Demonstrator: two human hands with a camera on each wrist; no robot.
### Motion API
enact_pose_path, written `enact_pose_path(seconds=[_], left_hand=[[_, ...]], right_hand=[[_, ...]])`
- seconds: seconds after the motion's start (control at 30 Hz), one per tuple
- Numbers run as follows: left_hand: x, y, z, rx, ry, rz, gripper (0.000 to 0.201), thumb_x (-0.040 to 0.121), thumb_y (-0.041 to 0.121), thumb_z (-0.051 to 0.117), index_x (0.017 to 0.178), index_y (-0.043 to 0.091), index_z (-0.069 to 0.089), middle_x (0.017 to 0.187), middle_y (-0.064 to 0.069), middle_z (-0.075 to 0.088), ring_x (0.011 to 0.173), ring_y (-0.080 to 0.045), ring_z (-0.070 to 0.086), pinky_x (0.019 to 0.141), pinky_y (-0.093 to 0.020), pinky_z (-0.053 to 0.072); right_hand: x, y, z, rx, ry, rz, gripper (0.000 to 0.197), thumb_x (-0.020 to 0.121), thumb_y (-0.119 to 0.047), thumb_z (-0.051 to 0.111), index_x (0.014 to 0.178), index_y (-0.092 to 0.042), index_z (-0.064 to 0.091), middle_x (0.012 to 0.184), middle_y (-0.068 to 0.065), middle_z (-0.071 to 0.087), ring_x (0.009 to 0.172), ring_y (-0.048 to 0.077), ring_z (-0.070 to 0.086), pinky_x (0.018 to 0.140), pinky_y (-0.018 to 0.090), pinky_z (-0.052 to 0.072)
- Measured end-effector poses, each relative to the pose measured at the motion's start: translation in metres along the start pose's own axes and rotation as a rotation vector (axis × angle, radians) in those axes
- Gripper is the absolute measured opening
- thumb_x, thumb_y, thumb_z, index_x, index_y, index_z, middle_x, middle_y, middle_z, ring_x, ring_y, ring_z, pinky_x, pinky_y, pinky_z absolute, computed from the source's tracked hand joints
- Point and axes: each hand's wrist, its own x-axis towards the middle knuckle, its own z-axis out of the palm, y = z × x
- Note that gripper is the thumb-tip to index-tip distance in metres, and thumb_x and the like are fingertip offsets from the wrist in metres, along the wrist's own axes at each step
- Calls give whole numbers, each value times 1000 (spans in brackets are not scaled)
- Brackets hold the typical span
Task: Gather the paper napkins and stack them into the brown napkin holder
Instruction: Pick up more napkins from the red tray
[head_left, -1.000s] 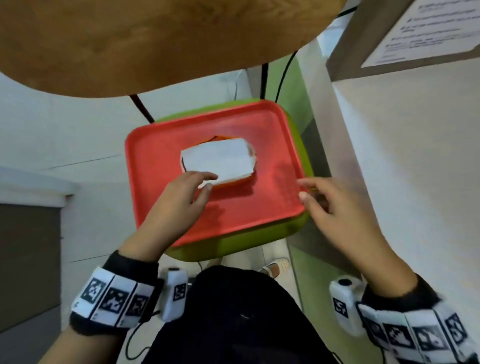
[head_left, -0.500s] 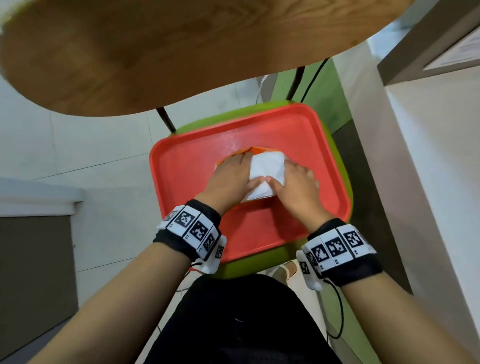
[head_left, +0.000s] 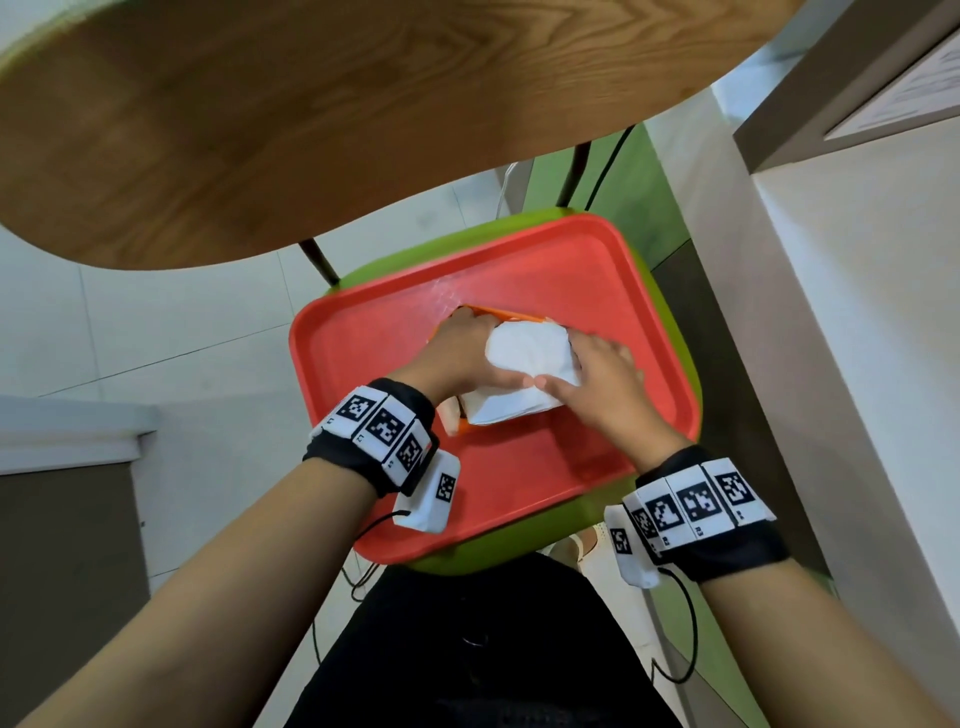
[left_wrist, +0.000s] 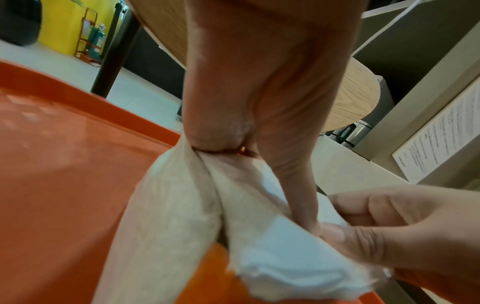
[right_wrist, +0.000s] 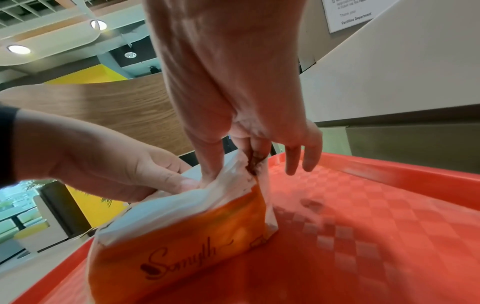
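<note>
On the red tray, one orange pack lettered "Smyth" is pinched by the left hand and right hand, napkins inside.

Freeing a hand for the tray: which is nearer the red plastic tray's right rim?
Right. The right hand grips the white paper napkins toward the red plastic tray's right rim; the left hand grips them nearer mid-tray.

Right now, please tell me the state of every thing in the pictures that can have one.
White paper napkins: bunched, partly out of their pack, gripped by both hands.
Orange plastic napkin pack: open on top, on the tray.
Red plastic tray: flat on the green seat.
Left hand: grips the napkins.
Right hand: pinches the napkins.
</note>
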Motion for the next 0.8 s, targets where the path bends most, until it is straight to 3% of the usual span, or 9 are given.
enact_pose_path(seconds=[0.1, 0.23, 0.33, 0.43, 0.53, 0.63, 0.77, 0.8], left_hand=[[-3, 0, 0, -41, -6, -12, 76, 76, 50, 74, 134, 7, 50, 134, -14, 52, 125, -27, 44, 94, -34, 40], [-5, 1, -1, -103, 16, 16, 75, 76, 45, 77, 135, 9, 49, 133, -8, 57, 120, -25, 52, 86, -28, 40], [-6, 2, -3, -92, 1, 27, 74, 74, 48, 76, 133, 9, 53, 129, -6, 60, 119, -25, 53, 87, -30, 43], [-6, 5, -5, -69, 3, 34, 62, 76, 46, 76, 121, 6, 60, 118, -10, 64, 114, -27, 55, 78, -28, 40], [-6, 2, -2, -106, 17, 50, 65, 77, 41, 78, 129, 8, 58, 129, -11, 60, 123, -25, 48, 81, -21, 31], [-7, 0, -3, -153, 30, 70, 73, 73, 41, 81, 135, 12, 53, 135, -7, 56, 125, -23, 45, 84, -20, 29], [-5, 1, -7, -176, -45, 81, 60, 74, 40, 81, 124, 12, 62, 102, 0, 57, 106, -23, 55, 68, -18, 35], [-5, 0, -8, -187, -58, 93, 61, 72, 42, 81, 123, 15, 62, 102, -1, 58, 107, -25, 56, 71, -18, 37]], right_hand=[[-2, 3, 1, -12, 30, -43, 62, 84, -47, 64, 140, -27, 45, 141, 0, 53, 137, 31, 29, 98, 41, 28], [-5, 6, 2, 3, 77, -66, 64, 83, -50, 63, 141, -35, 43, 144, -7, 51, 140, 28, 26, 98, 41, 26], [-8, 6, 1, 13, 91, -84, 61, 83, -51, 63, 139, -34, 45, 141, -5, 55, 139, 28, 27, 98, 41, 25], [-12, 3, -2, 24, 116, -102, 58, 82, -47, 67, 135, -31, 50, 138, -1, 57, 140, 27, 27, 91, 36, 22], [-15, 1, -4, 42, 139, -110, 57, 79, -43, 71, 132, -30, 54, 140, 0, 56, 140, 27, 27, 86, 33, 16], [-14, 1, -3, 63, 132, -105, 58, 78, -42, 73, 131, -29, 54, 133, 0, 61, 140, 27, 27, 89, 34, 19], [-12, 4, -5, 78, 137, -99, 59, 74, -46, 75, 127, -28, 57, 118, 0, 67, 140, 27, 28, 86, 34, 17], [-13, 4, -6, 82, 143, -98, 61, 72, -47, 76, 127, -29, 57, 117, -2, 67, 140, 26, 28, 86, 34, 17]])
